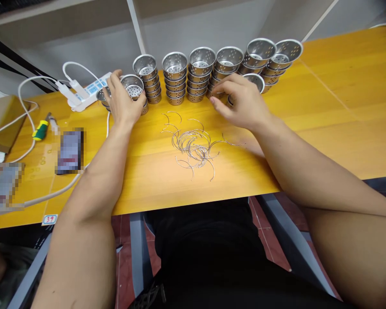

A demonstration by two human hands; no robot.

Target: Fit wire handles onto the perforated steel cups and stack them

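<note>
My left hand (124,101) reaches around a perforated metal cup (134,88) at the left end of the row, thumb at its right side and fingers to its left. Another cup (102,96) shows partly behind those fingers. My right hand (239,101) hovers over the table with curled fingers, thumb and forefinger apart, and nothing visible between them. Just behind it a low metal cup (255,81) is partly hidden; I cannot tell whether the hand touches it. Between my hands lies a loose pile of thin curved wires (194,146).
Several stacks of perforated cups (175,79) line the table's back. To the left are a power strip (90,92) with white cables, a green-and-yellow screwdriver (41,129), a blurred phone (70,151), another blurred device (4,184) and a cardboard box (6,120).
</note>
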